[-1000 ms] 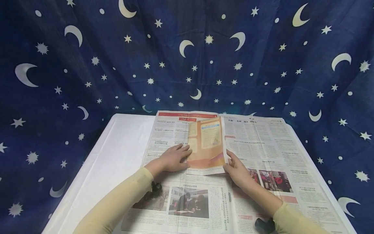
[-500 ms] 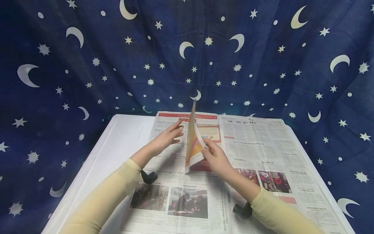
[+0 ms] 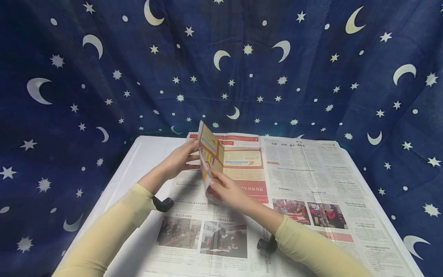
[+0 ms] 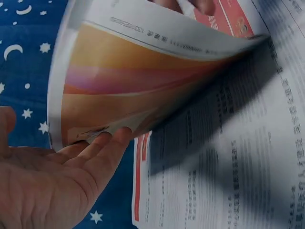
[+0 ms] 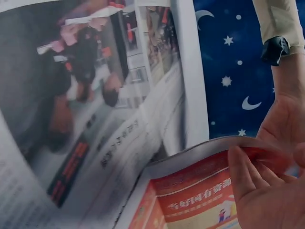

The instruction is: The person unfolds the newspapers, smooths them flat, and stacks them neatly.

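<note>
A small folded newspaper leaflet [image 3: 242, 161] in red, orange and cream lies on spread newspaper sheets. Its left leaf [image 3: 210, 148] stands raised and tilts left. My left hand [image 3: 180, 159] is on the outer side of that leaf. In the left wrist view, the fingers [image 4: 102, 150] are straight and touch the leaf's orange outer face near its edge. My right hand [image 3: 230, 190] is at the leaf's near part. In the right wrist view, its nearly straight fingers [image 5: 245, 174] rest against the red printed inner face. The thumb's contact is unclear.
Large newspaper sheets [image 3: 304, 169] with text and photos cover much of the white table [image 3: 147, 154]. A dark blue curtain [image 3: 263, 69] with moons and stars hangs behind and at both sides. Black straps [image 3: 162, 204] are on both wrists.
The orange leaf has lifted from lying flat, passed upright and swung left, exposing red printed pages. My right hand moved left with it. My left hand lifted from the paper and moved to the leaf's outer side.
</note>
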Available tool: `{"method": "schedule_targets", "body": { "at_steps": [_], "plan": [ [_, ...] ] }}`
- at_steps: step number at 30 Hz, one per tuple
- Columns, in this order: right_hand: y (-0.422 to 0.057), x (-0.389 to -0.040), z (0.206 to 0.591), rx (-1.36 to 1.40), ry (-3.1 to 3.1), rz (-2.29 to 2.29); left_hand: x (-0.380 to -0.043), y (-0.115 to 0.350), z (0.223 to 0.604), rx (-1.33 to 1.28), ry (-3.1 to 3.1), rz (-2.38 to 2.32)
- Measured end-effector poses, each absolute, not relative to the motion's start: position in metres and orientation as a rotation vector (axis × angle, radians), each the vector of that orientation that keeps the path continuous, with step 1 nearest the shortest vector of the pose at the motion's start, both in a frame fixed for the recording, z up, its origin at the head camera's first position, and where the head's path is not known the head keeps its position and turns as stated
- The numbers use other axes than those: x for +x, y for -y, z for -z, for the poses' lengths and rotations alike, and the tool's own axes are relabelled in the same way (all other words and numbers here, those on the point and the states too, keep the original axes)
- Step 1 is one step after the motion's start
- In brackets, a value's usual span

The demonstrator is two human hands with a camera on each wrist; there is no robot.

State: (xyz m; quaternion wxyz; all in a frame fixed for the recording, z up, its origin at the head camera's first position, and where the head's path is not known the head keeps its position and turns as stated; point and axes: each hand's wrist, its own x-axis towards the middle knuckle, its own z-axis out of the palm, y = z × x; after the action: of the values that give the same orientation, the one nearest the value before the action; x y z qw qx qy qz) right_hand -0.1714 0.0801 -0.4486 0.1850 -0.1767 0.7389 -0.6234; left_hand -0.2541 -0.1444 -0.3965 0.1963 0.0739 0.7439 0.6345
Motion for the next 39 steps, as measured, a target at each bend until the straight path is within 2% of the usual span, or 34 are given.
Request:
{"method": "schedule_targets", "body": {
  "at_steps": [6, 15, 21, 27, 39],
  "plan": [
    [-0.105, -0.175, 0.465, -0.485, -2.167, 1.719, -0.255, 0.161, 0.402, 0.147, -2.165, -1.671],
    [-0.190, -0.199, 0.475, -0.034, -2.475, 1.612, -0.257, 0.184, 0.419, 0.010, -2.206, -1.559],
    [-0.233, -0.213, 0.476, 0.146, -2.466, 1.665, -0.261, 0.195, 0.439, -0.022, -2.250, -1.489],
    [-0.247, -0.219, 0.480, 0.248, -2.387, 1.742, -0.265, 0.201, 0.458, -0.064, -2.282, -1.436],
    [-0.244, -0.234, 0.489, 0.405, -2.142, 1.882, -0.262, 0.199, 0.476, -0.100, -2.302, -1.412]
  ]
}}
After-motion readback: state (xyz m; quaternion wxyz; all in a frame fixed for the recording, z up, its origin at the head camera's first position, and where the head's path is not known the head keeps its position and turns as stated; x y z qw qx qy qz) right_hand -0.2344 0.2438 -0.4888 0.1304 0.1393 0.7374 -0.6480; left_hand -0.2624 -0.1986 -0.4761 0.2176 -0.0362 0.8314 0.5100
